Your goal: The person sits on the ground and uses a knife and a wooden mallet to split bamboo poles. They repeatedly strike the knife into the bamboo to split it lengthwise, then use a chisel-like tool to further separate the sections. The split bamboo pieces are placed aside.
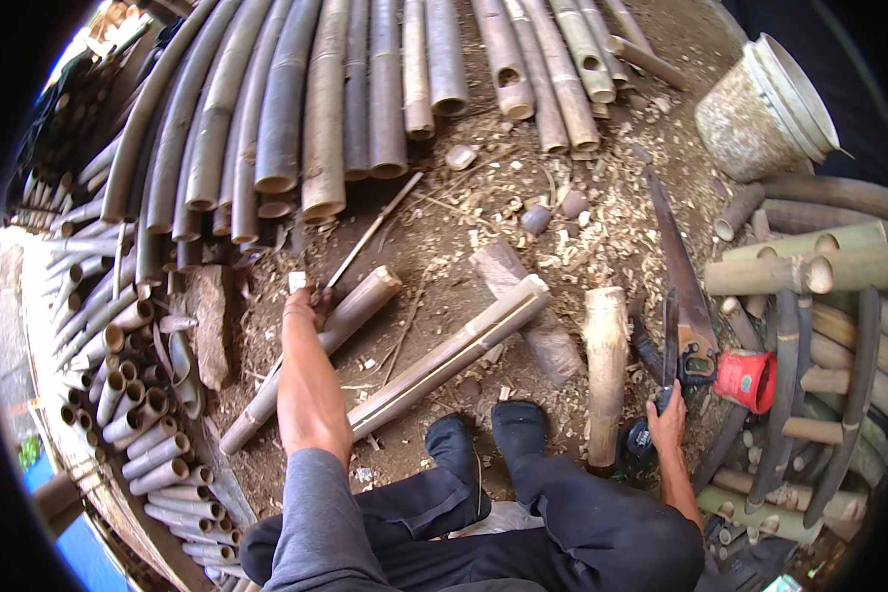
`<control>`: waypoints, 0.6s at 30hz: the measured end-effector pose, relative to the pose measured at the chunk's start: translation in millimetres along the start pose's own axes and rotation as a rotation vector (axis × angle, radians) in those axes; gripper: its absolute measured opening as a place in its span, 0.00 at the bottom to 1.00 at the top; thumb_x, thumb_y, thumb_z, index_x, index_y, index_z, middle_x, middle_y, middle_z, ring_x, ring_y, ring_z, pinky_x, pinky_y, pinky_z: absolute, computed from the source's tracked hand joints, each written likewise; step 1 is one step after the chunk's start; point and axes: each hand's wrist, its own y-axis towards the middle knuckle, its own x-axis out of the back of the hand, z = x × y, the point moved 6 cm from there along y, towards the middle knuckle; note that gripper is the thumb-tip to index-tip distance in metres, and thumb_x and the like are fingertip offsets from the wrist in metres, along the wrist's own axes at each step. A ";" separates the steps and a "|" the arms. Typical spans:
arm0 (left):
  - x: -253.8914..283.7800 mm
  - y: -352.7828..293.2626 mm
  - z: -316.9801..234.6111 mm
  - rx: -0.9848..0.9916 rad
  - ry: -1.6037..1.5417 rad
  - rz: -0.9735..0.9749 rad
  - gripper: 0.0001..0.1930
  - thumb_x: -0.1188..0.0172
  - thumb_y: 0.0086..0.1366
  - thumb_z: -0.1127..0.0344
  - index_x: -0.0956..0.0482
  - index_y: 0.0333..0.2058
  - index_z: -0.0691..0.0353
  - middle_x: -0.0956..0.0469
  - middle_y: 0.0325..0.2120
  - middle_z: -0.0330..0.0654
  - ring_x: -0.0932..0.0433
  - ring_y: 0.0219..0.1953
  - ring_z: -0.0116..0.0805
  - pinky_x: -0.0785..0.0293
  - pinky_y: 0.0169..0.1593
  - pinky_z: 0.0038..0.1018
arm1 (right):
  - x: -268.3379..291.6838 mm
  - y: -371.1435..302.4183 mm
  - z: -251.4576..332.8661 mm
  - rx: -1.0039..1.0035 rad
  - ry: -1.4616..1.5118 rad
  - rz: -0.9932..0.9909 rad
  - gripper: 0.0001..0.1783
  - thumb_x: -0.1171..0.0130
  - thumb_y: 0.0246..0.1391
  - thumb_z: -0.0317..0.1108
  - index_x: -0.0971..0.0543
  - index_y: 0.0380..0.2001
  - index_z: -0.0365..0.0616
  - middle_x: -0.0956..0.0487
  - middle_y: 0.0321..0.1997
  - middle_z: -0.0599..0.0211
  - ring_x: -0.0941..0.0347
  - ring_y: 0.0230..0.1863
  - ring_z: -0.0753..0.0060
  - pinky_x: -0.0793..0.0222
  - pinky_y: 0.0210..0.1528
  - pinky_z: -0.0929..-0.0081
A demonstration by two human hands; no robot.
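Observation:
My left hand (306,304) reaches forward, fingers bent and partly hidden. A small pale block (297,282) and the near end of a thin stick (377,225) meet its fingertips; which of them it grips is unclear. Beside it a bamboo piece (360,304) lies on the ground. My right hand (667,422) is closed round the black handle of a machete (671,335), its dark blade pointing away from me. A handsaw (683,271) with a brown handle lies just right of the blade. Before my feet a slit bamboo length (444,360) rests on a wooden block (553,340).
Long bamboo poles (286,109) lie side by side ahead. Cut bamboo tubes (158,464) are stacked at left. An upright stump (605,375) stands left of my right hand, near a black power tool (639,449). A red container (746,380), bamboo pieces (809,276) and dirty bucket (760,113) are at right.

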 end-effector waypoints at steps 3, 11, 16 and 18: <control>5.0 23.7 -13.5 0.033 0.080 0.079 0.11 0.35 0.64 0.64 0.25 0.32 0.65 0.20 0.22 0.45 0.19 0.20 0.38 0.15 0.24 0.27 | -12.8 13.6 -10.7 -0.035 0.044 -0.033 0.44 0.35 0.53 0.35 0.44 0.69 0.39 0.31 0.59 0.39 0.33 0.59 0.37 0.36 0.61 0.53; 21.4 -14.7 16.7 -0.175 0.665 -0.102 0.21 0.45 0.68 0.40 0.23 0.43 0.52 0.20 0.21 0.44 0.21 0.17 0.34 0.26 0.15 0.22 | 20.7 -21.7 -5.0 -0.290 0.125 -0.116 0.29 0.33 0.51 0.37 0.30 0.54 0.40 0.22 0.48 0.47 0.25 0.49 0.40 0.30 0.50 0.51; 46.1 -27.2 47.8 0.006 0.394 -0.013 0.15 0.37 0.67 0.57 0.21 0.32 0.65 0.18 0.23 0.45 0.19 0.22 0.34 0.19 0.22 0.18 | -1.7 -80.8 14.1 -0.421 0.571 0.076 0.27 0.27 0.45 0.42 0.24 0.41 0.33 0.19 0.32 0.55 0.22 0.34 0.57 0.27 0.41 0.62; 74.4 -12.5 37.1 0.173 0.128 -0.096 0.10 0.36 0.65 0.65 0.19 0.37 0.67 0.17 0.33 0.51 0.16 0.30 0.41 0.15 0.28 0.22 | -10.7 -84.9 57.7 -0.414 0.762 0.191 0.21 0.28 0.48 0.38 0.23 0.37 0.33 0.22 0.24 0.66 0.26 0.21 0.74 0.29 0.27 0.73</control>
